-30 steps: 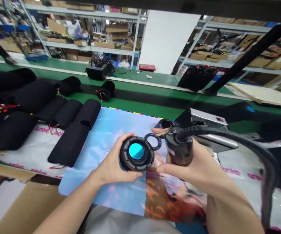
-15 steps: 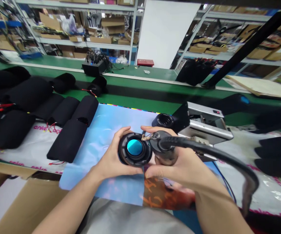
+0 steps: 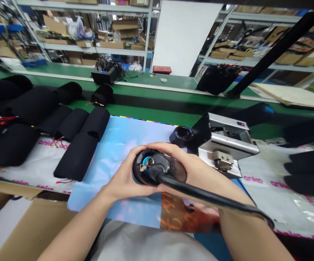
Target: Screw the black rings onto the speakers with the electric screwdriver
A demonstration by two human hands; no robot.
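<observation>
- Head view, and both hands are busy at the middle of the bench [image 3: 148,111], low over the printed sheet [image 3: 123,136].
- The left hand [image 3: 125,177] is curled round the side of a round black housing [image 3: 137,174], thumb nearer the wearer, fingers round the far side; a sliver of blue disc [image 3: 147,160] shows inside the rim.
- Over on the right, the right hand [image 3: 189,166] grips a dark, corded hand tool [image 3: 161,165], its top straight above the housing and hiding much of it. Whether its tip touches down, I can't tell!
- The thick black cable [image 3: 208,198] sweeps across the right wrist.
- Handling? The housing looks stiff and fairly smooth, perhaps modest in weight; best held by the outer wall, well off that blue face, which could scratch.
- The tool looks solid and the heavier of the two, with the cable likely to drag; take it round the barrel.
- Just beyond: a small black cylinder [image 3: 182,134] beside a metal fixture [image 3: 234,143].
- At left, black sleeves [image 3: 77,157] lie in rows.
</observation>
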